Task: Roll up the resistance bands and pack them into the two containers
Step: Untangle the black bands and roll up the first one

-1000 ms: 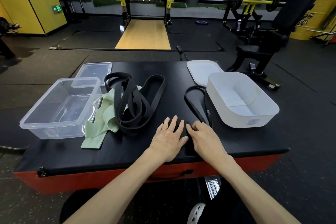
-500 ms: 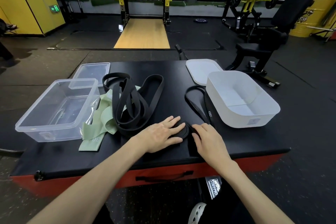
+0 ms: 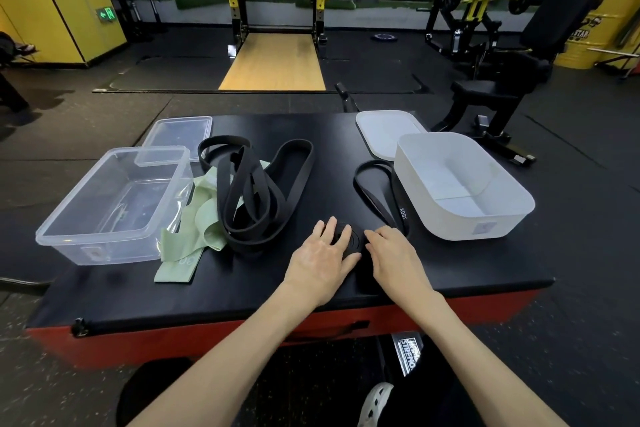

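Note:
A black resistance band [image 3: 379, 199] lies on the black mat, partly wound into a flat coil [image 3: 353, 239] near the front edge. My left hand [image 3: 320, 260] lies flat on the coil with straight fingers. My right hand [image 3: 394, 258] touches the coil's right side, fingers spread. The band's loose loop runs back beside the white container [image 3: 516, 215], which holds nothing. A pile of black bands [image 3: 256, 191] lies over a pale green band [image 3: 194, 232]. The clear container [image 3: 62, 236] at the left holds nothing.
A clear lid [image 3: 180, 135] lies behind the clear container and a white lid [image 3: 384, 132] behind the white one. The mat tops a red box [image 3: 225, 336]. Gym machines, a rack and a wooden platform stand on the floor beyond.
The coil has grown a little as my hands wound the band. My left hand has shifted onto the top of the coil; the loose loop beside the white container is shorter.

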### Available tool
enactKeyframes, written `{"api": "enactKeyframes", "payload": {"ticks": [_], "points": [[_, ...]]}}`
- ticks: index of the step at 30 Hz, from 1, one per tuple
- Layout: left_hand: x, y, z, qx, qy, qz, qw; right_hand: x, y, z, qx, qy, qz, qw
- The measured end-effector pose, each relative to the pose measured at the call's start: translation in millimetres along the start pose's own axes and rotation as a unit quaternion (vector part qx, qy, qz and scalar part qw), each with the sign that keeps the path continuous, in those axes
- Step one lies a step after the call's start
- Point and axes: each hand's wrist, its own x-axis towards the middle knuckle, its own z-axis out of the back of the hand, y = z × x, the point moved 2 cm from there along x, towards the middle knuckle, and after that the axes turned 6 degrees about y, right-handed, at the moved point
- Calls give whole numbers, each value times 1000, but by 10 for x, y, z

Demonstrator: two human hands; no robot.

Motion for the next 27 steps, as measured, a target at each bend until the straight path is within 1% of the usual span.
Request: {"api": "enactKeyframes", "payload": {"ticks": [4,8,13,15,17,18,20,22,23,25,27], "points": [[-45,-111,-63,45,-7,29,999,10,-3,25,13,-1,-8,1000],[-24,-159,-95,31,-7,58,998,19,-33,14,13,-12,-7,1000],[-49,-154,-125,21,-27,66,997,42,-41,7,-24,-7,52,998],[-65,-145,-125,18,-20,63,998,44,-54,25,-32,-3,75,997],[-41,-90,-79,14,10,34,999,53,-59,30,-38,1,89,995],[-12,-33,-40,15,26,2,1000,58,-62,24,-38,1,92,995],[60,126,81,41,44,-89,994,65,-63,9,-34,-3,92,995],[122,278,196,66,81,-169,980,66,-66,-1,-30,-4,91,995],[147,331,224,70,104,-191,974,62,-70,-2,-28,-3,92,995],[172,380,228,55,127,-205,969,55,-78,3,-26,0,90,996],[162,385,191,22,123,-198,972,34,-101,13,-13,7,82,997]]}}
